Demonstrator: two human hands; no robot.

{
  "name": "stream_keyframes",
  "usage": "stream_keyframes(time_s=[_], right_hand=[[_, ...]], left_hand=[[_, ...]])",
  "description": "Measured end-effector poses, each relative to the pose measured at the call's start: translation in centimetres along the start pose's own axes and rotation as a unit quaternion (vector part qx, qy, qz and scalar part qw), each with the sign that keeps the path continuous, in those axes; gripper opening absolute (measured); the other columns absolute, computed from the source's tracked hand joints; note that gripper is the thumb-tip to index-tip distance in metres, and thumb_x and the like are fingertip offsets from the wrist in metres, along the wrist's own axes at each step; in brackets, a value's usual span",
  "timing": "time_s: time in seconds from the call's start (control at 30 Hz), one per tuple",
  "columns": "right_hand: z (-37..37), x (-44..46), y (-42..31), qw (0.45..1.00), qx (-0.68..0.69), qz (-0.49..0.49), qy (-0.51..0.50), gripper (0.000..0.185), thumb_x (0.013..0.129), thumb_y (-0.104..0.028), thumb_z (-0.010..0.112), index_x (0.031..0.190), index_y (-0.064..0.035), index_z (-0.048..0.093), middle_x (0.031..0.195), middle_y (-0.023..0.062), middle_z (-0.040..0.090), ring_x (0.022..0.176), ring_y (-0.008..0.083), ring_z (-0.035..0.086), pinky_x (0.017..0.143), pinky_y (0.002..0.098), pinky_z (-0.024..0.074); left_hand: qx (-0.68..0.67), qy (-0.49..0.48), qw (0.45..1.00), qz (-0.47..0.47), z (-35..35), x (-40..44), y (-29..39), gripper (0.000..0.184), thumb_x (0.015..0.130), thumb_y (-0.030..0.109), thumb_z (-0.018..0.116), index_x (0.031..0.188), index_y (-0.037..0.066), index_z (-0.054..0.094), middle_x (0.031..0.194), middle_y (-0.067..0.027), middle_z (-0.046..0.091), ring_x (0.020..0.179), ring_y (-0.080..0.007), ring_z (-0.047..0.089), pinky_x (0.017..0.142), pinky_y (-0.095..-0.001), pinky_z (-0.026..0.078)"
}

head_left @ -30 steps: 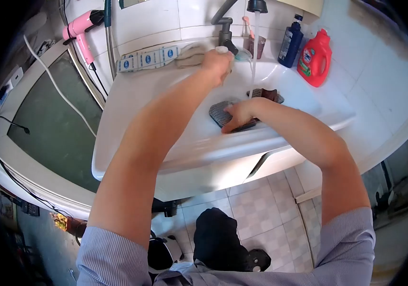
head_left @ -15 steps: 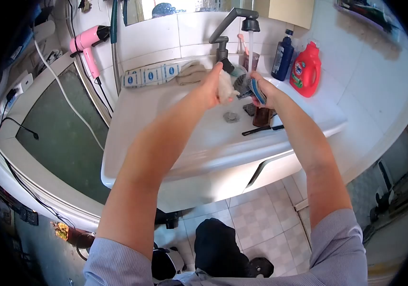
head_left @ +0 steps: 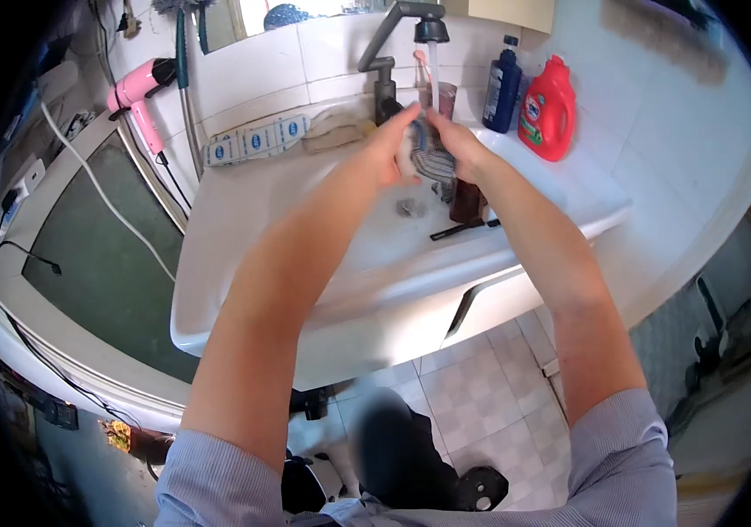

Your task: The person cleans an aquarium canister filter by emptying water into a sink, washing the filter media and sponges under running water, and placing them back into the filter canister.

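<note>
Over glossy white basin (head_left: 323, 255), just below dark-grey tap (head_left: 431, 32): left hand (head_left: 390, 154) part-curled on soft-looking off-white piece (head_left: 405, 158), right hand (head_left: 463, 149) part-curled on grey-striped pad (head_left: 435, 165), pieces touching. I judge pad light, pliable, slippery; grip edges. Dark-brown block (head_left: 467, 204), slim black bar (head_left: 459, 231) crowd space beneath.

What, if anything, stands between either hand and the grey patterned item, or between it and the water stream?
A whitish thing lies between the left hand and the grey patterned item; nothing visible separates the right hand from it. That hand's fingertips show where the water stream ends, above the item, perhaps partly blocking it.
</note>
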State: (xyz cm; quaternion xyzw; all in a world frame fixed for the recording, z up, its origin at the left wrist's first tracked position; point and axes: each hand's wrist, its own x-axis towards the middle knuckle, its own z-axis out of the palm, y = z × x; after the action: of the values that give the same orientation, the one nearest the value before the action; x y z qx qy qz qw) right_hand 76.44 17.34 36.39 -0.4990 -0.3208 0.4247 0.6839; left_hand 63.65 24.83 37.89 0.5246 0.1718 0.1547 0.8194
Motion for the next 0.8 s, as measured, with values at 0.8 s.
stream_keyframes(time_s=[0.8], right_hand=[[-3.6,-3.2,0.1,0.509,-0.828,0.230,-0.054,0.054,0.073,-0.049,0.063,0.098,-0.0007,0.064,0.088,0.0160,0.065,0.081,0.0249,0.063,0.075,0.0397,0.0499]], left_hand=[[0.412,0.188,0.885,0.105,-0.5,-2.4,0.3,0.037,0.078,0.030,0.066,0.095,-0.003,0.063,0.086,-0.0118,0.065,0.073,-0.0220,0.063,0.065,-0.0338,0.049]])
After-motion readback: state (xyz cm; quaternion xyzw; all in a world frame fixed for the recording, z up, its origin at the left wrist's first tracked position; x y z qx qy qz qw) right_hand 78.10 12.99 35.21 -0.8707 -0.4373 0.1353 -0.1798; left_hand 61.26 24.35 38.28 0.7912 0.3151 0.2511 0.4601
